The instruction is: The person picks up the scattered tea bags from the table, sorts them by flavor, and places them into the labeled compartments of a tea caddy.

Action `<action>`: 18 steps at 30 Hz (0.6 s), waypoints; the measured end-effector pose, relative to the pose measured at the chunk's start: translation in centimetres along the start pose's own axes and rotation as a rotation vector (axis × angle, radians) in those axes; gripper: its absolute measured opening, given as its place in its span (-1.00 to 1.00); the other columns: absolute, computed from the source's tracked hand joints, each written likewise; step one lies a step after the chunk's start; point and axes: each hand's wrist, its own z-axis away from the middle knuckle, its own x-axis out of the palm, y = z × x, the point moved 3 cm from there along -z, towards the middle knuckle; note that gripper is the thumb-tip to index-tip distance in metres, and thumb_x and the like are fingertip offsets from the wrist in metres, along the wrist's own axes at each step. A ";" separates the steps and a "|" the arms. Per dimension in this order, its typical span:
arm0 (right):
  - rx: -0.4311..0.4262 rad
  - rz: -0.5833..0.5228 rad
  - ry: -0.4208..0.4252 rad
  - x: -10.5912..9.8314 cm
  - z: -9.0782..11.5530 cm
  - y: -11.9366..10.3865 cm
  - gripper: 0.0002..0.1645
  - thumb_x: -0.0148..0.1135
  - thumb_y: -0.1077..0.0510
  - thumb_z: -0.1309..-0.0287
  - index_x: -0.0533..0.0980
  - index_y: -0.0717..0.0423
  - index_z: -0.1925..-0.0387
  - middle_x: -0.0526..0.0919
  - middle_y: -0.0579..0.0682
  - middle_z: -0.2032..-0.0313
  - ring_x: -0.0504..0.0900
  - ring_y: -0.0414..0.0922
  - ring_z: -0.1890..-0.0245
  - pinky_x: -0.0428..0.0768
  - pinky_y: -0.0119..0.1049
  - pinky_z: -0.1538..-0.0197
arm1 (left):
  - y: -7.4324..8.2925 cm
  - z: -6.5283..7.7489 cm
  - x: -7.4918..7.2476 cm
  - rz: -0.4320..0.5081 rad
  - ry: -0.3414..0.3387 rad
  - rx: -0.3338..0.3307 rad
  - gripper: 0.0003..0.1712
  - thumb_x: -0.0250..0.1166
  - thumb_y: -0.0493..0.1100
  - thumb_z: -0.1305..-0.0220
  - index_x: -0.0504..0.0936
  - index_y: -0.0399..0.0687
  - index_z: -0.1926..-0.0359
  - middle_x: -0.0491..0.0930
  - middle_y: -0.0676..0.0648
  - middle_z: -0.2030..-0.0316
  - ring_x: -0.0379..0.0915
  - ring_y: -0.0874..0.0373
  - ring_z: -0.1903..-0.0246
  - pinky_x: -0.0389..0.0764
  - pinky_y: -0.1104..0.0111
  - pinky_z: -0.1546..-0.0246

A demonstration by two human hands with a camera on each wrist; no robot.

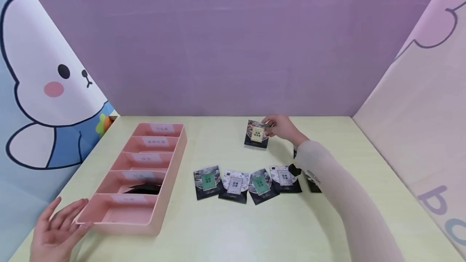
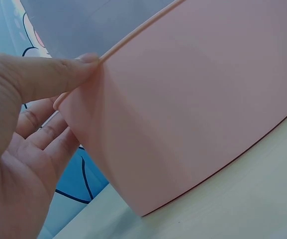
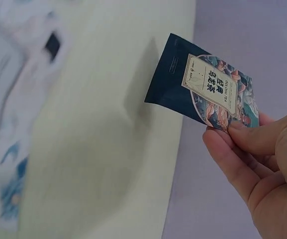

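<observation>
My right hand [image 1: 282,127] pinches an oolong tea sachet [image 1: 256,134] by its edge, thumb against the printed face. In the right wrist view, the sachet [image 3: 203,84] is held above the pale table, its dark end pointing away from the fingers. My left hand [image 1: 58,229] holds the near left corner of a pink divided box [image 1: 156,213]. In the left wrist view the thumb lies on the rim and the other fingers are round the side. A dark sachet [image 1: 143,189] lies in the second compartment from the front.
On the table [image 1: 218,233], a row holds two green-labelled sachets [image 1: 208,182] and two white-patterned sachets [image 1: 234,186]. Further dark sachets [image 1: 314,185] are partly hidden by the right sleeve [image 1: 338,189]. White labels [image 1: 129,198] mark the compartments. A purple wall [image 1: 233,43] stands behind.
</observation>
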 end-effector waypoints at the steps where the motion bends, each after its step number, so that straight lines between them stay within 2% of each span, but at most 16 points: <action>1: -0.008 -0.006 0.005 0.1 -0.1 -0.2 -0.60 0.12 0.54 -0.23 0.53 0.37 -0.10 0.62 0.30 0.18 0.71 0.11 0.28 0.71 0.02 0.12 | 0.1 0.1 0.0 -0.013 0.003 0.000 -0.03 -0.04 -0.85 -0.13 0.07 -0.20 -0.51 0.59 -0.20 -0.14 0.59 0.06 -0.09 0.69 0.28 0.15; 3: -0.034 -0.010 0.016 0.3 -0.3 -0.6 -0.61 0.08 0.55 -0.23 0.54 0.40 -0.08 0.62 0.33 0.16 0.72 0.11 0.30 0.71 0.03 0.13 | 0.1 0.1 0.0 -0.044 0.010 -0.005 -0.03 -0.03 -0.84 -0.14 0.09 -0.18 -0.51 0.60 -0.18 -0.14 0.60 0.08 -0.08 0.69 0.30 0.16; 8: -0.065 -0.018 0.037 1.1 -0.8 -1.7 -0.64 0.06 0.53 -0.24 0.56 0.42 -0.04 0.65 0.35 0.15 0.72 0.11 0.33 0.72 0.03 0.15 | 0.0 0.1 0.0 -0.046 0.009 -0.013 -0.02 -0.04 -0.85 -0.13 0.08 -0.16 -0.51 0.60 -0.17 -0.14 0.60 0.08 -0.09 0.68 0.31 0.13; 15: -0.072 -0.058 0.047 2.6 -2.2 -4.0 -0.70 0.15 0.48 -0.26 0.61 0.36 0.01 0.68 0.29 0.18 0.73 0.05 0.33 0.74 -0.11 0.20 | -0.1 0.1 -0.1 -0.050 0.079 -0.036 -0.02 0.00 -0.83 -0.13 0.14 -0.10 -0.49 0.62 -0.13 -0.10 0.62 0.12 -0.04 0.69 0.32 0.19; 18: -0.086 -0.067 0.052 3.1 -2.7 -5.2 -0.72 0.17 0.46 -0.26 0.63 0.34 0.02 0.70 0.26 0.20 0.73 0.03 0.33 0.74 -0.11 0.19 | -0.1 0.0 -0.2 -0.048 0.099 -0.044 -0.02 0.00 -0.84 -0.13 0.15 -0.09 -0.49 0.63 -0.12 -0.09 0.63 0.13 -0.02 0.70 0.32 0.21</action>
